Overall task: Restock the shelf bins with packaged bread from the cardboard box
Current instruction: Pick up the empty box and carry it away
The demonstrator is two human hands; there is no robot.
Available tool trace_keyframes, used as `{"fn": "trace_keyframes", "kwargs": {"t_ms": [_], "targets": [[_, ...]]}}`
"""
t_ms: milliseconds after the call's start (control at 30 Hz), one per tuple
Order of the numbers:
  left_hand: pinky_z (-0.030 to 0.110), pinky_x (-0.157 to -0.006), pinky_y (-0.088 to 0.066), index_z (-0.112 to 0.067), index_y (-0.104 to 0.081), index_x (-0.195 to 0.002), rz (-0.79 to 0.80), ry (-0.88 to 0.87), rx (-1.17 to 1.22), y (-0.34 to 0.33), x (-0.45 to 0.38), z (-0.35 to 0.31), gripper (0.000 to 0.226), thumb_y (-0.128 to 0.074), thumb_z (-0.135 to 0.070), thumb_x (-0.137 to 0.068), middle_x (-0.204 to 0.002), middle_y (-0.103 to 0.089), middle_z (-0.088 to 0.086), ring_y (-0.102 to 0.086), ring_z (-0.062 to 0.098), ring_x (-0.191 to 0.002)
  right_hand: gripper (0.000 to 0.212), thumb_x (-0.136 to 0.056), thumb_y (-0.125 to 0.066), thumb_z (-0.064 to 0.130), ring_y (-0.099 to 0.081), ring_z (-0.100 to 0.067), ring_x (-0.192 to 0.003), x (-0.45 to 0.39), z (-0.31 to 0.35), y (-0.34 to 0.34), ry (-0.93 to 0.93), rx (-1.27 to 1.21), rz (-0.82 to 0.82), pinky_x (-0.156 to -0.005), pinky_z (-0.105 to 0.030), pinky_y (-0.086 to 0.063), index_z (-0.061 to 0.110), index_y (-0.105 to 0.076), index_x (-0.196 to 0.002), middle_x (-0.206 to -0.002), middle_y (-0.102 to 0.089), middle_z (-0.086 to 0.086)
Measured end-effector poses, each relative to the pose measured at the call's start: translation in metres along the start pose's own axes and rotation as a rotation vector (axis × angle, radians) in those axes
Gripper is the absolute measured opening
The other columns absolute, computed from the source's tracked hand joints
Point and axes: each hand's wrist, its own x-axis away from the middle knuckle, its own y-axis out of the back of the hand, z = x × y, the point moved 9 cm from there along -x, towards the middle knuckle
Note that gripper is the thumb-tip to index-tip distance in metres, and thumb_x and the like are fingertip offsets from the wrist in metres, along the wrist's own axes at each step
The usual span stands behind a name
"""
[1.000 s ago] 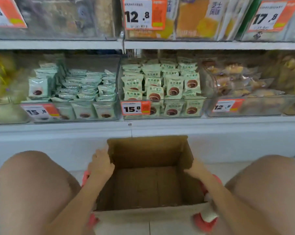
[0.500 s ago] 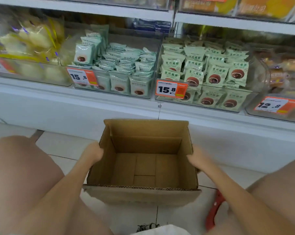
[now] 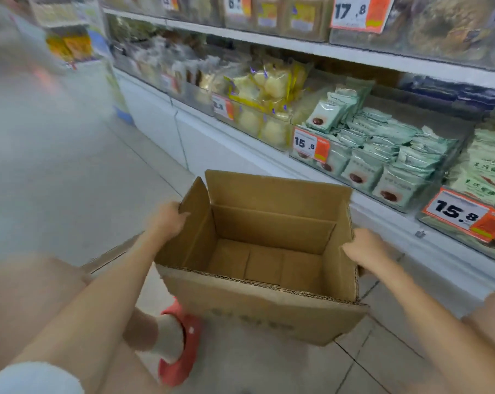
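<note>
We have the cardboard box (image 3: pixel 257 260) empty, off the floor at 6 o'clock, left hand (image 3: pixel 169 220) and right hand (image 3: pixel 364 251) each clenched on a side wall, likely to clear it; bread packs (image 3: pixel 382 146) fill bins at 2 o'clock.

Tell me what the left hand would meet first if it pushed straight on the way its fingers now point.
The left hand already grips the left side flap of the cardboard box, fingers pointing right over its edge. Going on, it would probably cross the empty inside toward the right wall, where the right hand holds; depth is uncertain.
</note>
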Motion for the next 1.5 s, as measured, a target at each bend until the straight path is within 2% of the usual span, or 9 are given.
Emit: {"fn": "trace_keyframes", "kwargs": {"t_ms": [200,400,567,700,867,967,1067,1267,1500], "targets": [[0.044,-0.088,-0.052,-0.007,-0.059,-0.121,-0.196,0.121,-0.035,0.097,0.029,0.045,0.036,-0.049,-0.032,-0.097,-0.109,-0.066,0.015,-0.062,0.033,-0.097,0.01,-0.084,-0.046,0.0,-0.051,-0.02,-0.056,-0.011,0.104,-0.024,0.199,0.0,0.084,-0.039,-0.018,-0.037,0.005,-0.052,-0.077,-0.073,-0.055,-0.011],[0.038,-0.082,-0.047,-0.009,-0.062,-0.111,-0.401,0.284,-0.109,0.197,0.063,0.105,0.034,-0.05,-0.036,-0.095,-0.11,-0.063,0.016,-0.058,0.036,-0.102,0.016,-0.076,-0.047,0.006,-0.062,-0.031,-0.07,-0.004,0.228,-0.034,0.428,-0.026,0.055,-0.061,-0.04,-0.058,0.003,-0.058,-0.088,-0.084,-0.062,-0.015],[0.037,-0.078,-0.043,-0.009,-0.062,-0.1,-0.525,0.387,-0.103,0.256,0.069,0.15,0.027,-0.051,-0.032,-0.095,-0.107,-0.062,0.018,-0.057,0.038,-0.101,0.008,-0.077,-0.045,0.0,-0.06,-0.03,-0.068,0.005,0.336,-0.051,0.598,0.014,0.049,-0.054,-0.03,-0.051,0.004,-0.053,-0.078,-0.077,-0.056,-0.013],[0.042,-0.081,-0.045,-0.004,-0.06,-0.099,-0.533,0.459,-0.129,0.273,0.026,0.195,0.03,-0.05,-0.032,-0.095,-0.108,-0.061,0.021,-0.056,0.04,-0.101,0.024,-0.081,-0.046,0.0,-0.052,-0.029,-0.069,-0.027,0.406,-0.102,0.647,0.058,0.06,-0.052,-0.026,-0.039,0.015,-0.038,-0.064,-0.068,-0.045,-0.005],[0.041,-0.078,-0.044,-0.002,-0.06,-0.103,-0.511,0.628,-0.197,0.248,-0.062,0.285,0.03,-0.048,-0.028,-0.097,-0.11,-0.061,0.023,-0.056,0.042,-0.102,0.02,-0.08,-0.046,-0.002,-0.047,-0.029,-0.072,-0.11,0.488,-0.228,0.696,0.16,0.181,-0.049,-0.025,-0.031,0.011,-0.038,-0.067,-0.067,-0.042,-0.005],[0.044,-0.081,-0.045,0.001,-0.058,-0.109,-0.509,0.714,-0.218,0.233,-0.099,0.332,0.032,-0.046,-0.027,-0.099,-0.112,-0.06,0.026,-0.055,0.045,-0.104,0.008,-0.08,-0.045,-0.003,-0.049,-0.03,-0.072,-0.145,0.528,-0.296,0.73,0.167,0.24,-0.056,-0.028,-0.034,0.005,-0.047,-0.082,-0.07,-0.046,-0.007],[0.043,-0.079,-0.044,0.001,-0.057,-0.11,-0.504,0.782,-0.217,0.235,-0.101,0.35,0.033,-0.043,-0.027,-0.1,-0.111,-0.059,0.026,-0.055,0.045,-0.103,0.017,-0.089,-0.045,0.002,-0.049,-0.027,-0.08,-0.156,0.55,-0.331,0.733,0.18,0.276,-0.066,-0.027,-0.034,0.005,-0.054,-0.103,-0.087,-0.051,-0.008],[0.04,-0.07,-0.038,0.005,-0.054,-0.104,-0.432,0.865,-0.187,0.29,-0.058,0.338,0.032,-0.043,-0.025,-0.1,-0.102,-0.06,0.031,-0.055,0.047,-0.096,0.035,-0.094,-0.049,0.012,-0.054,-0.039,-0.111,-0.123,0.597,-0.319,0.718,0.232,0.373,-0.086,-0.038,-0.044,0.0,-0.05,-0.126,-0.119,-0.059,-0.022],[0.041,-0.069,-0.043,0.006,-0.054,-0.1,-0.364,0.968,-0.129,0.395,0.004,0.287,0.031,-0.042,-0.023,-0.101,-0.098,-0.06,0.031,-0.057,0.045,-0.092,0.038,-0.094,-0.05,0.016,-0.054,-0.041,-0.11,-0.063,0.662,-0.239,0.718,0.318,0.508,-0.091,-0.043,-0.046,0.001,-0.05,-0.128,-0.118,-0.06,-0.022]]}}
